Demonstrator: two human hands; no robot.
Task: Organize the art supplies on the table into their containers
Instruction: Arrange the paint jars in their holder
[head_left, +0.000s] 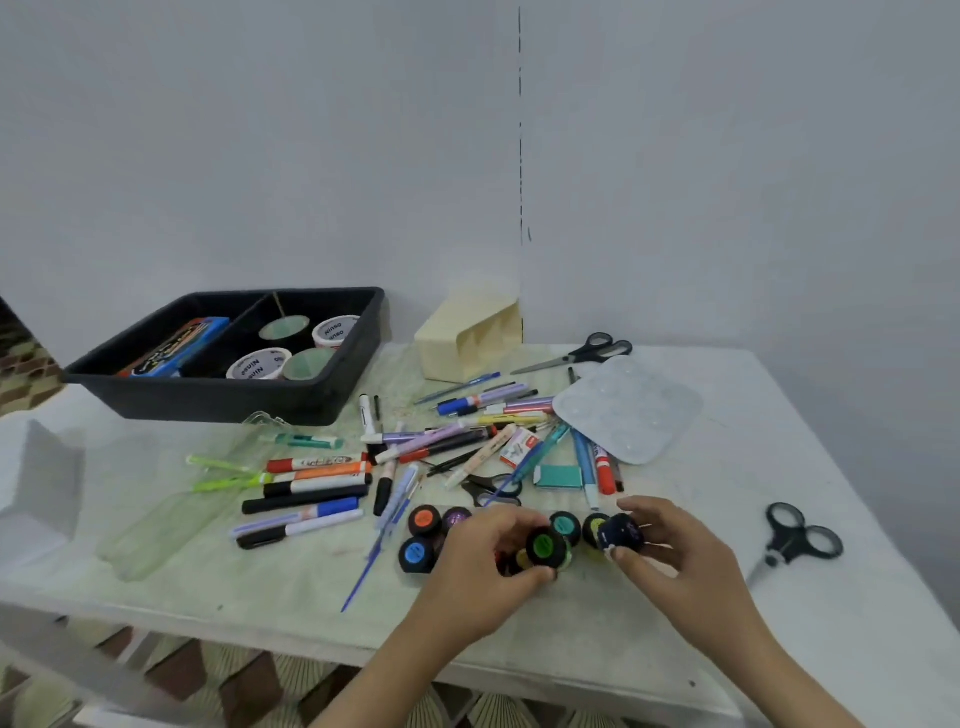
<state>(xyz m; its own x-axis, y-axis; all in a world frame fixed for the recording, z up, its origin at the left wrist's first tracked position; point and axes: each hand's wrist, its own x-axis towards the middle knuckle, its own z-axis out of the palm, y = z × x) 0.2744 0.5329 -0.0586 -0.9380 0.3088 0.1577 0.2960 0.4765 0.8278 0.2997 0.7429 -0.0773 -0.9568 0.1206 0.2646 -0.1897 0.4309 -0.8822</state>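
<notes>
Several small black paint pots with coloured lids sit near the table's front, among them an orange-lidded pot (424, 520) and a blue-lidded pot (414, 554). My left hand (488, 566) grips a green-lidded pot (545, 546). My right hand (675, 551) pinches a dark blue pot (621, 532), tilted on its side. Behind them lies a heap of markers and pens (322, 483). A black divided tray (332, 395) at the back left holds tape rolls and a blue box. A cream pen holder (467, 338) lies tipped over by the wall.
Scissors with black handles lie at the back (597, 351) and at the right (795, 540). A clear palette (628, 408) sits right of the pens. A clear plastic case (171, 519) lies at the left. The table's front edge (311, 639) runs close below my hands.
</notes>
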